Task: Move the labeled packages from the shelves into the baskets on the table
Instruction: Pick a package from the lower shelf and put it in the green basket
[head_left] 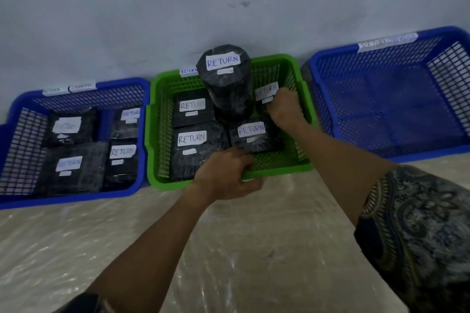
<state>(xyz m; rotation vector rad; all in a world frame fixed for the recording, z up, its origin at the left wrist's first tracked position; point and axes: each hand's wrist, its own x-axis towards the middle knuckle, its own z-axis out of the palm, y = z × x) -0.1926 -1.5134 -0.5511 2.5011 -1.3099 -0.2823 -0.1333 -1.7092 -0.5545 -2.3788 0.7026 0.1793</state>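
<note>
A green basket (304,114) in the middle holds several black wrapped packages with white RETURN labels, among them a tall cylinder (225,84) standing upright at the back. My left hand (226,175) grips the basket's front rim, its fingers reaching in beside a flat package (254,134). Inside at the right, my right hand (284,107) is closed on a small labelled package (265,91) by the basket wall. The blue basket on the left (76,194) also holds several labelled black packages.
A larger blue basket (394,109) stands at the right with nothing visible in it. All three baskets sit against a grey wall on a table covered in clear plastic sheeting (229,249). The shelves are out of view.
</note>
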